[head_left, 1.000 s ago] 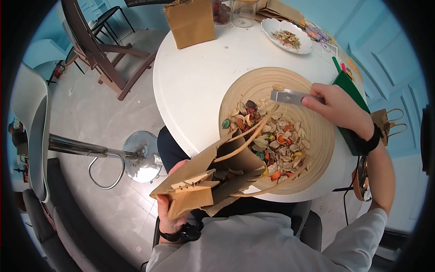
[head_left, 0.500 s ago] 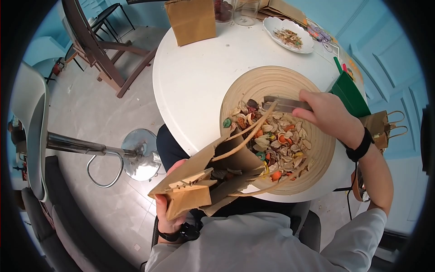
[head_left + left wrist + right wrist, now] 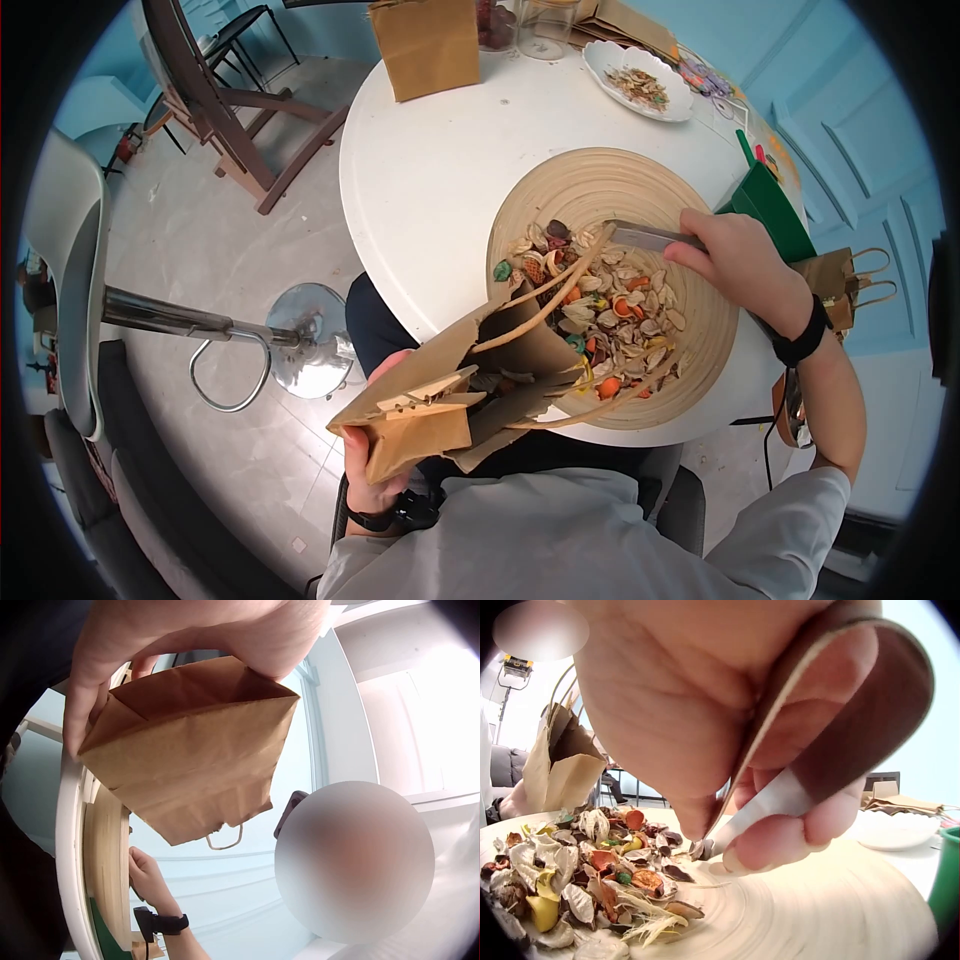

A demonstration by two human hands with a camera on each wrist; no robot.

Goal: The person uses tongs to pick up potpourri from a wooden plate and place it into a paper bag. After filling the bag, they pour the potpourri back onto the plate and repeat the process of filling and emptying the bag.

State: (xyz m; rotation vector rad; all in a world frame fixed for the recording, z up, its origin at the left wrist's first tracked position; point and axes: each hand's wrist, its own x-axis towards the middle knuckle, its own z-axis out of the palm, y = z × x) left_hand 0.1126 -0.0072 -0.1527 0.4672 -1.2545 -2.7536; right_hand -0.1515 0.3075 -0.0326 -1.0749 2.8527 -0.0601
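My left hand (image 3: pixel 372 470) holds a torn-edged brown paper bag (image 3: pixel 415 440) by its lower end, its mouth and rope handles leaning over the wooden plate (image 3: pixel 700 350). Inside the bag some dark pieces show. In the left wrist view the fingers lie round the bag (image 3: pixel 202 757). My right hand (image 3: pixel 745 262) pinches metal tongs (image 3: pixel 650 237) above the plate's upper part. The right wrist view has the tongs (image 3: pixel 772 802) between thumb and fingers, tips low beside the pile of dried petals (image 3: pixel 577 892); whether they grip a piece, I cannot tell.
Farther back on the white table (image 3: pixel 400 200) stand a paper bag (image 3: pixel 427 50), glass jars (image 3: pixel 545 30) and a white dish (image 3: pixel 675 95) of small dried bits. A green container (image 3: pixel 770 210) is at the right edge, near another paper bag (image 3: pixel 840 285). A stool (image 3: pixel 80 290) stands left.
The right hand with the tongs moved left and down toward the pile, then slightly back right. The piece seen at the tongs earlier no longer shows there. The left hand and bag barely moved.
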